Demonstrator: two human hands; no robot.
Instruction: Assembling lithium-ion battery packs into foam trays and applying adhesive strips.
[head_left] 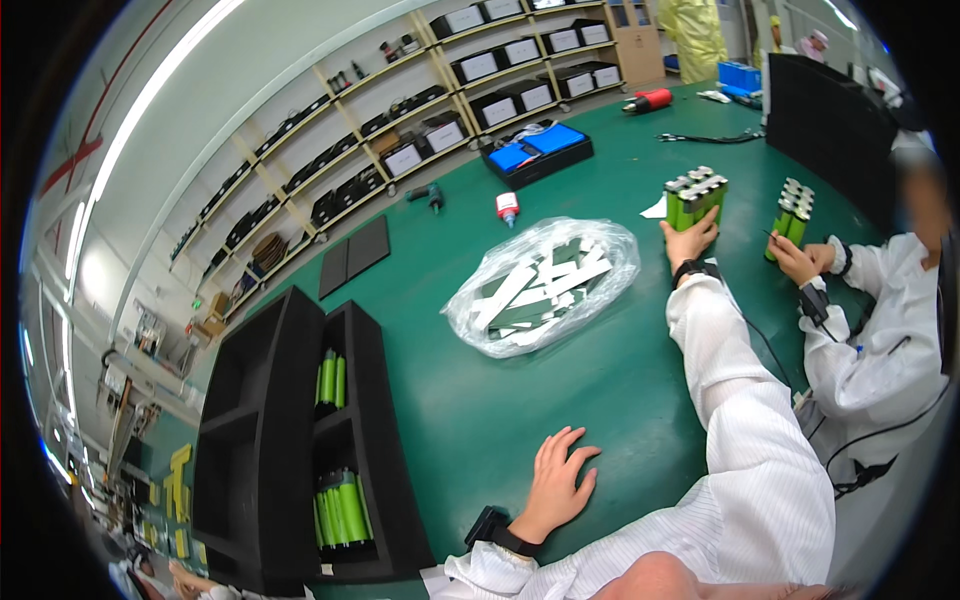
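Note:
At the far right of the table, my right hand (692,243) is closed round the lower part of a green battery pack (690,200). The pack stands upright, with metal strips across its cell tops. My right arm reaches out almost fully. Near the front edge, my left hand (560,478) lies on the green tabletop with its fingers spread and nothing in it. Beyond that hand sits a clear plastic bag (545,285) full of white strips. A co-worker's hands (797,260) hold a second green battery pack (791,215) to the right of mine.
Black foam trays (385,440) with green battery packs (342,508) stand on the left. Farther back are a dark flat panel (355,256), a power tool (428,196), a red-and-white bottle (507,208), a black box with blue packs (538,155) and a red heat gun (648,101).

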